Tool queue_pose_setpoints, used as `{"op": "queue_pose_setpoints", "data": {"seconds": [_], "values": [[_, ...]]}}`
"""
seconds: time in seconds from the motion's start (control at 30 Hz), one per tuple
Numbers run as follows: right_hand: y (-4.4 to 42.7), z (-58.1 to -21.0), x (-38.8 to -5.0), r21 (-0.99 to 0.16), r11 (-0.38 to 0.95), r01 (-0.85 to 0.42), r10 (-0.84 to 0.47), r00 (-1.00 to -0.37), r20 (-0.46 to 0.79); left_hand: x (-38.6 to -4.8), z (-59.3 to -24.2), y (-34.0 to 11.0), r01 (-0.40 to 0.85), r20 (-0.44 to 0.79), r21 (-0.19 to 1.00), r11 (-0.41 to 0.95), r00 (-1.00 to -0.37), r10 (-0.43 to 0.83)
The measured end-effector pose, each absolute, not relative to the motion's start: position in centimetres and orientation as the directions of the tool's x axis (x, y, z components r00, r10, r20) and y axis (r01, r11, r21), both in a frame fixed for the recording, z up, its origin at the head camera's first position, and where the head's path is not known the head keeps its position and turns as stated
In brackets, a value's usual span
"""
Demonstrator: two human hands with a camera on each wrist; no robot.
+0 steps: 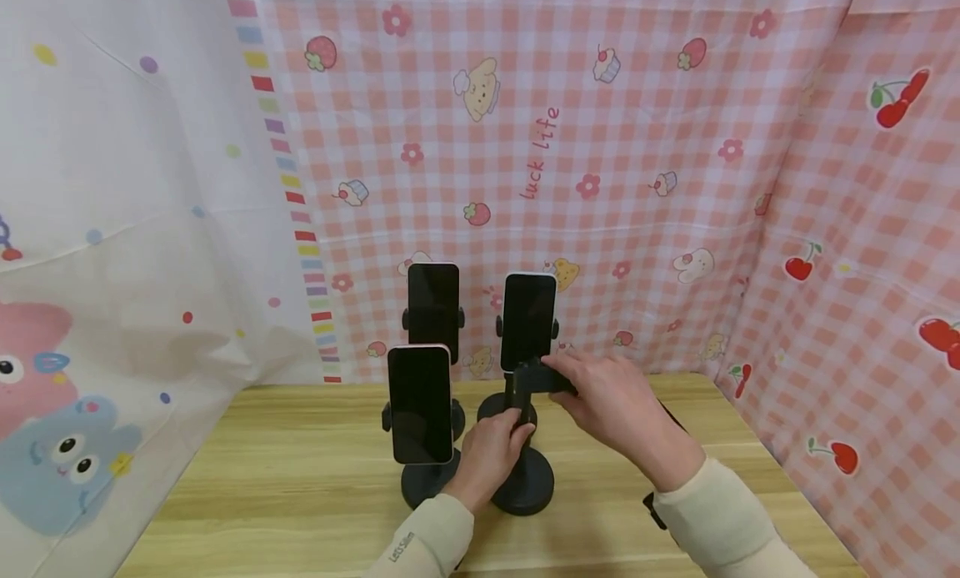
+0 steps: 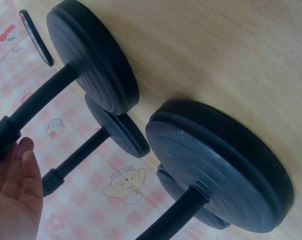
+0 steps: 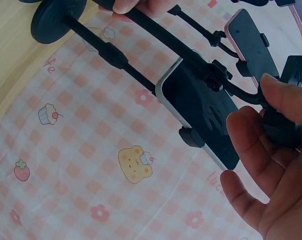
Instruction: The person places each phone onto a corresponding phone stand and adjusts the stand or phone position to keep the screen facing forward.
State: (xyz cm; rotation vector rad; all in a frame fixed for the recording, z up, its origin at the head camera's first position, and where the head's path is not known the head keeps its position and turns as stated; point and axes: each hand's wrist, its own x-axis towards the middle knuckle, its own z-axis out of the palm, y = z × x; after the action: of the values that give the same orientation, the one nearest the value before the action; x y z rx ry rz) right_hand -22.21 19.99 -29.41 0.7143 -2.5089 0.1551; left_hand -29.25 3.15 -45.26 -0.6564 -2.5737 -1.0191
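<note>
A black phone stand with a round base (image 1: 525, 485) stands at the front right, its clamp head (image 1: 543, 379) holding no phone. My left hand (image 1: 489, 454) grips its upright pole; in the left wrist view the fingers (image 2: 28, 170) lie against the thicker collar (image 2: 4, 137). With thumb and fingers, my right hand (image 1: 611, 407) holds the clamp head, seen closer in the right wrist view (image 3: 286, 120). Directly behind stands another stand carrying a white-edged phone (image 1: 528, 321). On the left, a pink-edged phone (image 1: 422, 404) sits in the front stand, and a dark phone (image 1: 433, 307) in the rear one.
A wooden table (image 1: 300, 461) bears all the stands, whose heavy bases sit close together. A thin dark phone-like slab (image 2: 35, 37) lies flat beyond the held stand, mostly hidden by the right hand in the head view. Checked cloth (image 1: 637, 253) hangs behind.
</note>
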Motion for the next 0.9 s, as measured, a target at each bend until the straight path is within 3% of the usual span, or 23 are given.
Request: {"op": "queue_pose_setpoints", "data": {"seconds": [0.33, 0.9], "values": [[20.7, -29.4, -22.0, 0.023, 0.873, -0.486, -0.432, -0.752, 0.498, -29.2, -45.4, 2.9, 0.498, 0.425, 0.560, 0.662, -0.859, 0.286], [24.7, -31.1, -22.9, -0.053, 0.928, -0.369, -0.316, -0.854, 0.413, -29.3, -45.4, 3.3, 0.508, 0.432, 0.549, 0.664, -0.852, 0.295]]}}
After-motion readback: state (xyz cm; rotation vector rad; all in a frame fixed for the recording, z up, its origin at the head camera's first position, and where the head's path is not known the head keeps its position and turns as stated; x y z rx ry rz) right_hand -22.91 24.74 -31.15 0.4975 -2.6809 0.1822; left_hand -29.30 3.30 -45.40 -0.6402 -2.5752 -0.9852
